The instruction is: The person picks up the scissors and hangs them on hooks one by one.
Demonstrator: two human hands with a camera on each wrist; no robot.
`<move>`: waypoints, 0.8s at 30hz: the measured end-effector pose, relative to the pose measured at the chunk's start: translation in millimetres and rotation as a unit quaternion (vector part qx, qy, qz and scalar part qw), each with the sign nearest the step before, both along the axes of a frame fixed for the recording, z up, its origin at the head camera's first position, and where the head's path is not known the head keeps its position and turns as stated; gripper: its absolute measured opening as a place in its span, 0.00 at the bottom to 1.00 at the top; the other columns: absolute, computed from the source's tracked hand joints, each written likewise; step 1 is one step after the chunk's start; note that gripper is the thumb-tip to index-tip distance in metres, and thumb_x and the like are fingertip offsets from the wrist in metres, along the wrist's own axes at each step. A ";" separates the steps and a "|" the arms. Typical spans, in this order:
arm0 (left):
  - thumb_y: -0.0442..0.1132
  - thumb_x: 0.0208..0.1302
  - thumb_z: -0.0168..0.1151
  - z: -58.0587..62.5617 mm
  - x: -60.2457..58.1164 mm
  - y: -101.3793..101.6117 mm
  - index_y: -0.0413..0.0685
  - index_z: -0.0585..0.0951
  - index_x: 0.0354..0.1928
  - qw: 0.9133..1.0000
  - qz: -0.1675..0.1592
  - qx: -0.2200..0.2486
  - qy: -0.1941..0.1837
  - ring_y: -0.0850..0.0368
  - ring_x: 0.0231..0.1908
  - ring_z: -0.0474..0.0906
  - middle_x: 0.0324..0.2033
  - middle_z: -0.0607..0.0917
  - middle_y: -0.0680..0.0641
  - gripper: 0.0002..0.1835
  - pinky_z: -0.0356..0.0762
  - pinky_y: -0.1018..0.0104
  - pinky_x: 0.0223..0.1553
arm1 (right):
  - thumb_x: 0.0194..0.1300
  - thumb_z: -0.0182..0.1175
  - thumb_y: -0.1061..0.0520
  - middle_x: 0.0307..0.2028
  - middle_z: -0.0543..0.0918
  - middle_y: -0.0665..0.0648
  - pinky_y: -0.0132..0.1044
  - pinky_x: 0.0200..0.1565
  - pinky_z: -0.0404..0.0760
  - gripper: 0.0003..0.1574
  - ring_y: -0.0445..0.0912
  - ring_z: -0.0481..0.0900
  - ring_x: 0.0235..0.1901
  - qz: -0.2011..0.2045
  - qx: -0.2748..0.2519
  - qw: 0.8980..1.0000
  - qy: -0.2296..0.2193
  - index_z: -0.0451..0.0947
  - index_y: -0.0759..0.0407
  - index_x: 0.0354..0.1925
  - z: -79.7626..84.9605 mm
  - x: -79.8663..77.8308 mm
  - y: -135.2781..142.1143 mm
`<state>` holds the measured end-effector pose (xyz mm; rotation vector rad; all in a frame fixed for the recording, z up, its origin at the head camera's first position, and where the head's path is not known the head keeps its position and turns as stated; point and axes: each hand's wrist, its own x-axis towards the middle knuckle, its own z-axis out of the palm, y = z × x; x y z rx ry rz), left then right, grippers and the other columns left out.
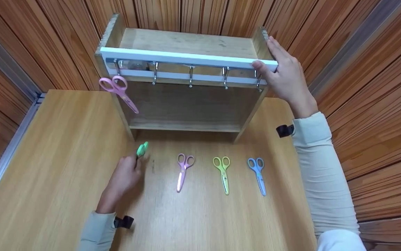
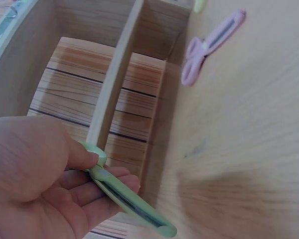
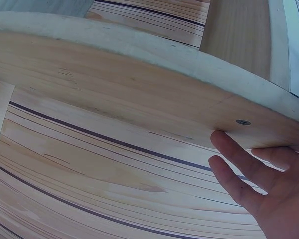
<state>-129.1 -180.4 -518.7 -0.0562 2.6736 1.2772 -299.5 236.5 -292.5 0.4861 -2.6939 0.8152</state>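
Left hand (image 1: pixel 123 177) fingers around green scissors (image 2: pixel 124 199) above the worktop (image 1: pixel 57 174); right hand (image 1: pixel 286 78), fingers straight, against the wooden rack (image 1: pixel 186 42).

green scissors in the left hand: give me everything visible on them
The small pale green plastic scissors look closed, a dark strip running along the blades between green covers. The left hand pinches them near the handle, thumb on top, fingers beneath. In the head view only the green handle loop shows above the hand, over the light wooden table, in front of the wooden hook rack.
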 end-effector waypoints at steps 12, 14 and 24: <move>0.31 0.81 0.50 14.4 -5.3 7.5 0.30 0.78 0.61 0.994 0.012 0.078 0.081 0.50 0.32 0.79 0.53 0.87 0.31 0.16 0.79 0.69 0.29 | 0.64 0.50 0.13 0.84 0.54 0.49 0.52 0.85 0.52 0.64 0.51 0.53 0.84 0.003 -0.002 1.000 0.004 0.54 0.47 0.83 -1.7 1.0 0.5; 0.30 0.80 0.50 17.1 -5.8 8.9 0.30 0.77 0.63 0.992 0.013 0.093 0.083 0.43 0.40 0.87 0.56 0.87 0.31 0.17 0.89 0.64 0.39 | 0.65 0.50 0.14 0.84 0.54 0.49 0.52 0.85 0.52 0.64 0.51 0.53 0.84 0.002 -0.001 1.000 0.003 0.54 0.47 0.83 -2.1 1.3 0.4; 0.33 0.81 0.52 38.8 -9.3 12.7 0.34 0.76 0.68 0.985 -0.003 0.133 0.108 0.41 0.58 0.87 0.60 0.87 0.36 0.19 0.86 0.48 0.60 | 0.66 0.49 0.14 0.84 0.53 0.47 0.51 0.85 0.53 0.64 0.50 0.53 0.84 0.007 -0.004 1.000 0.010 0.54 0.48 0.83 -0.7 0.1 -0.7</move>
